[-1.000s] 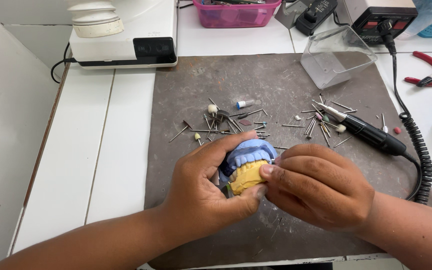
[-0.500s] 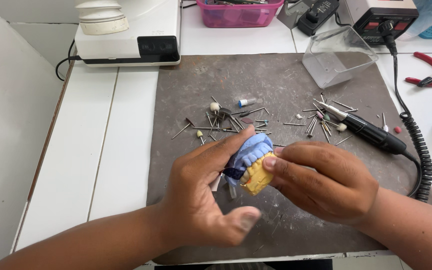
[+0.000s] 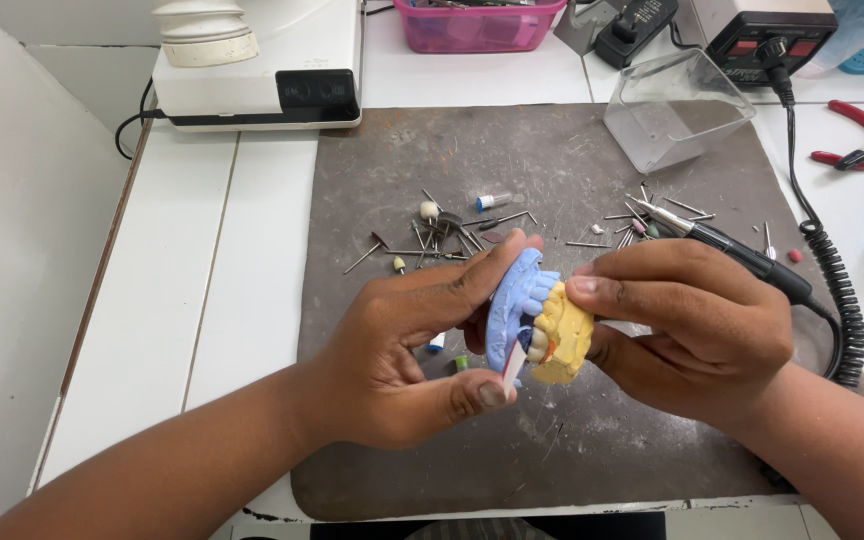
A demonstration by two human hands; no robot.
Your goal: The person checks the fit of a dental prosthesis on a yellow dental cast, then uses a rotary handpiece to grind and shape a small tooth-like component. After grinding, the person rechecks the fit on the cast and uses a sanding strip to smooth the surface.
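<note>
partly hidden by fingers, a chalky blue tooth model (image 3: pixel 514 300) in the left hand (image 3: pixel 402 350) meets the yellow one (image 3: pixel 562 335) gripped by the right hand (image 3: pixel 692 325); metal burs (image 3: pixel 452 235) scattered at twelve o'clock.

My left hand (image 3: pixel 407 345) bare, my right hand (image 3: pixel 692 325) bare, no gloves, rings or watch, short trimmed nails, both my forearms uncovered, no sleeves in view
</note>
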